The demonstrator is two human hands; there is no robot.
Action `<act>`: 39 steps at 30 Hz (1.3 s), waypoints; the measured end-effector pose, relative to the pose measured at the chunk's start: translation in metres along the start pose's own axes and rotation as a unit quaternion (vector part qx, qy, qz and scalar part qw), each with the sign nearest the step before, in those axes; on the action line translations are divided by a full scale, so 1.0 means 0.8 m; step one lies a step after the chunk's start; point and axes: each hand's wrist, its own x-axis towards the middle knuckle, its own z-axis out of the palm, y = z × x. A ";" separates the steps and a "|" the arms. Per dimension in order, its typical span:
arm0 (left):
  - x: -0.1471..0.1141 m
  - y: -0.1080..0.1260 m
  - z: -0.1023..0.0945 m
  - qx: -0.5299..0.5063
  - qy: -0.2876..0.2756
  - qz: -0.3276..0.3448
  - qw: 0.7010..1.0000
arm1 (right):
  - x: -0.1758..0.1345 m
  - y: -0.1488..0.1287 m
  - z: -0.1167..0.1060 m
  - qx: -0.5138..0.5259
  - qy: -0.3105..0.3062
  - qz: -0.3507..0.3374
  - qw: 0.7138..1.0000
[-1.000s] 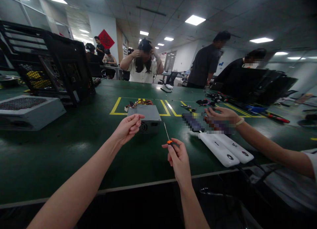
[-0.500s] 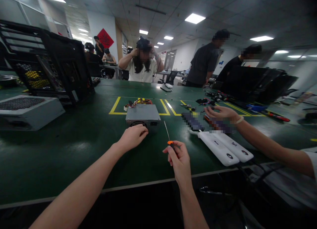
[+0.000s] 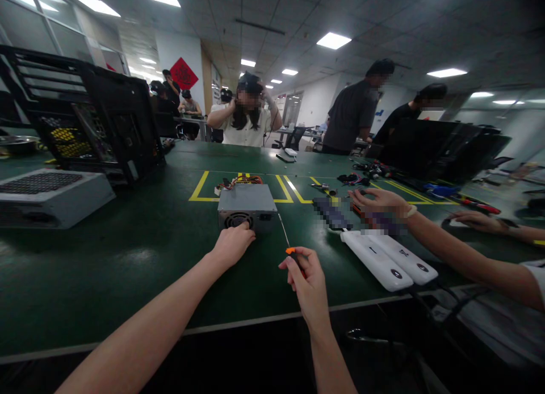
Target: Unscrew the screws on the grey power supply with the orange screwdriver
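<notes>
A grey computer power supply (image 3: 247,198) sits on the green table in front of me, its fan grille towards me and a bundle of coloured cables behind it. At the lower part of the grille is my left hand (image 3: 233,244), fingers curled in; what they hold, if anything, is hidden. My right hand (image 3: 307,276) grips a screwdriver (image 3: 284,233) by its dark handle with an orange collar. The thin shaft points up and slightly left, its tip close to the power supply's right front side.
A black computer case (image 3: 97,116) and another power supply (image 3: 55,198) stand at left. To the right lie two white power banks (image 3: 383,258) and a blurred phone (image 3: 332,212). A co-worker's hand (image 3: 378,204) hovers beyond them. Tools and cables lie farther right.
My left hand has shifted slightly, with a finger now raised against the fan grille. The screwdriver tip has moved a little left, nearer the power supply. Another person's hand appears at far right.
</notes>
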 end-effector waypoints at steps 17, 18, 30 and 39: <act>0.003 -0.018 -0.048 -0.555 0.186 -0.037 0.810 | -0.030 -0.012 0.056 0.124 -0.086 0.054 0.987; 0.003 -0.017 -0.048 -0.584 0.174 -0.041 0.792 | -0.031 -0.012 0.058 0.129 -0.088 0.056 0.986; 0.004 -0.016 -0.041 -0.757 0.085 -0.039 0.646 | -0.030 -0.012 0.060 0.137 -0.075 0.056 0.986; -0.002 -0.015 -0.048 -0.770 0.016 -0.011 0.638 | -0.031 -0.011 0.059 0.126 -0.076 0.051 0.988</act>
